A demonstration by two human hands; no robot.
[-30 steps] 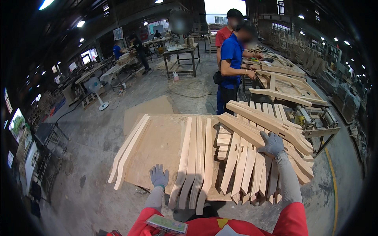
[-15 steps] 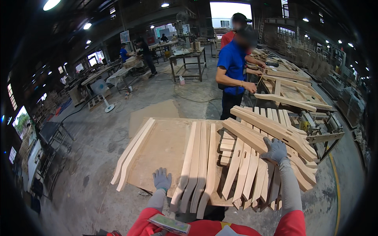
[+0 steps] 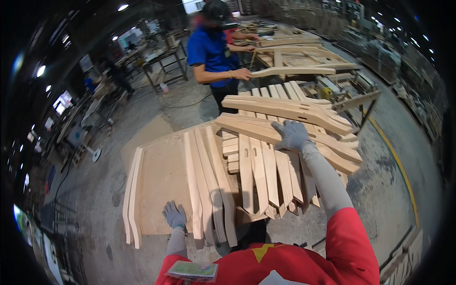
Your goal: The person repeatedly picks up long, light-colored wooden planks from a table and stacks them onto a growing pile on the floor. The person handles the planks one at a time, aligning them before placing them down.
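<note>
My left hand [image 3: 175, 215], in a grey glove, lies flat with fingers spread on the near part of a board-topped table [image 3: 162, 185]. My right hand [image 3: 290, 135], gloved alike, reaches across the pile and closes over a curved wooden leg [image 3: 249, 128]; its thumb and fingers straddle the wood. Just beyond lies another curved leg [image 3: 280, 106] with slots cut in it. Beneath them, pale wooden slats [image 3: 259, 171] with angled ends are heaped crosswise. Several bent legs [image 3: 194, 185] stand in a row between my hands, and a pair [image 3: 134, 194] lies along the left edge.
Beyond the pile, a person in a blue shirt [image 3: 206, 52] touches a long wooden part [image 3: 294, 71] at another workbench. A metal stand with rollers [image 3: 368, 88] is at the right. A cardboard sheet [image 3: 147, 137] lies on the floor; a fan [image 3: 78, 137] stands farther left.
The view has swung right and tilted, so everything sits farther left. My right hand closes more over the curved leg, which seems unmoved in the pile. My left hand stays flat on the board.
</note>
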